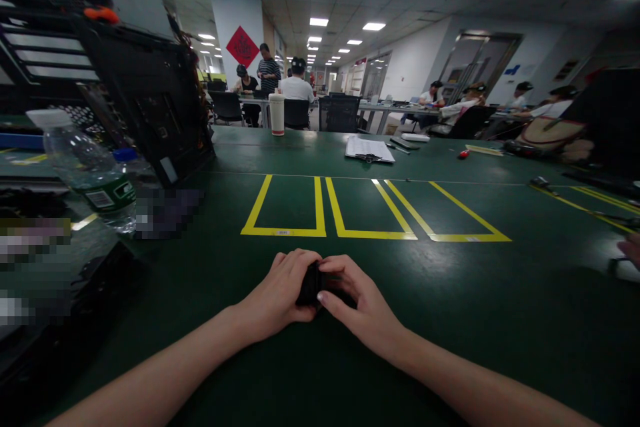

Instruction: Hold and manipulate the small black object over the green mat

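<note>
A small, dark black object [309,285] is between my hands, low over the near part of the green table [210,360]. My left hand [277,288] is closed round its left side, fingers over the top and thumb below. From the right, my right hand [364,303] has curled fingertips at the upper edge and the thumb at the lower right edge. The object's kind cannot be made out, since the fingers cover much of it. Just beyond the hands, yellow tape [373,235] marks three frames on the table top.
A clear plastic bottle [95,173] and a black computer case [150,100] stand at the left. Farther back are a white cup [277,115], a clipboard with paper [369,147] and a small red item [463,154]. Another person's hand [631,248] shows at the right edge.
</note>
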Motion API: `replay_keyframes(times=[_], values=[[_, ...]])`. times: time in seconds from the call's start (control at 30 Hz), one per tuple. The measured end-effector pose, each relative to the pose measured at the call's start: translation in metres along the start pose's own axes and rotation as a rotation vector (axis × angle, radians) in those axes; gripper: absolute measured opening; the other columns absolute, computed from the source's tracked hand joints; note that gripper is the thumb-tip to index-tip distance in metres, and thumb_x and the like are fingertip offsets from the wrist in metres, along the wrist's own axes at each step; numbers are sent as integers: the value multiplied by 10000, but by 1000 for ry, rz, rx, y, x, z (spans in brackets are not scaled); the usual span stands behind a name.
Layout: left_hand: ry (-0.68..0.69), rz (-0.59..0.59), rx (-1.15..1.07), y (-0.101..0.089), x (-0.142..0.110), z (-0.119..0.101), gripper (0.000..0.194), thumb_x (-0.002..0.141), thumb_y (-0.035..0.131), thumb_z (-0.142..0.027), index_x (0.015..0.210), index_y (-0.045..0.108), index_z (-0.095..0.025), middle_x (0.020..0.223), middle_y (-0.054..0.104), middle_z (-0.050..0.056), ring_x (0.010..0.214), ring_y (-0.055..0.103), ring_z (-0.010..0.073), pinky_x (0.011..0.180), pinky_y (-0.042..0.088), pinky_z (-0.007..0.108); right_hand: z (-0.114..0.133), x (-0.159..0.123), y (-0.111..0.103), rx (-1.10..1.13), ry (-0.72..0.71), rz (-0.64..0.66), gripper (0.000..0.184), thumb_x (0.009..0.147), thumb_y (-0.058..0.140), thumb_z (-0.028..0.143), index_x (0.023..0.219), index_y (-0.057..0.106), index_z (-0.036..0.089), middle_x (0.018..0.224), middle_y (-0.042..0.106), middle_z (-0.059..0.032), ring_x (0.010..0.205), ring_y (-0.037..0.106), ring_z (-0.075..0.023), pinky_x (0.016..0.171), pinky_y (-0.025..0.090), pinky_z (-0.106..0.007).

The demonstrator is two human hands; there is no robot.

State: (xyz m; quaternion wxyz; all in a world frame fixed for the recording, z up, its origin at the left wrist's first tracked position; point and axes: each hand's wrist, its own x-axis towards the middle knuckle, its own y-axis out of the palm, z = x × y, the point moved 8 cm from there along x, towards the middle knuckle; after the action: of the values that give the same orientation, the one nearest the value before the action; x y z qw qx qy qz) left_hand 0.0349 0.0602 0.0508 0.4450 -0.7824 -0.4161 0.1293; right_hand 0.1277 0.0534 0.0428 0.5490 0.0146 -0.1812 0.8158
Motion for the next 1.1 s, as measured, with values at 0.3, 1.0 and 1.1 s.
replay_keyframes(times=[0.3, 1.0, 1.1], values=[[-12, 6, 0, 2, 0, 3, 547, 671, 616, -178, 1130, 323, -234, 1120, 448, 49, 955, 444, 225, 782, 385, 378, -14, 1, 1, 62, 133, 4, 314, 753, 533, 218, 1055, 443, 216, 1041, 518, -39, 987, 510, -167, 882, 424, -352], [-29, -48, 15, 3, 1, 6, 582, 627, 636, -129, 1112, 336, -242, 1083, 465, 37, 933, 454, 224, 770, 383, 380, -12, 0, 2, 12, 140, 30, 252, 780, 494, 234, 1027, 448, 218, 1003, 508, -33, 932, 522, -166, 819, 465, -348], [6, -4, 13, 3, 1, 2, 552, 652, 616, -152, 1118, 334, -234, 1093, 458, 45, 943, 448, 222, 786, 375, 380, -7, -1, 2, -2, 83, 28, 282, 747, 521, 164, 1011, 438, 219, 1003, 492, -28, 940, 512, -159, 829, 461, -333]])
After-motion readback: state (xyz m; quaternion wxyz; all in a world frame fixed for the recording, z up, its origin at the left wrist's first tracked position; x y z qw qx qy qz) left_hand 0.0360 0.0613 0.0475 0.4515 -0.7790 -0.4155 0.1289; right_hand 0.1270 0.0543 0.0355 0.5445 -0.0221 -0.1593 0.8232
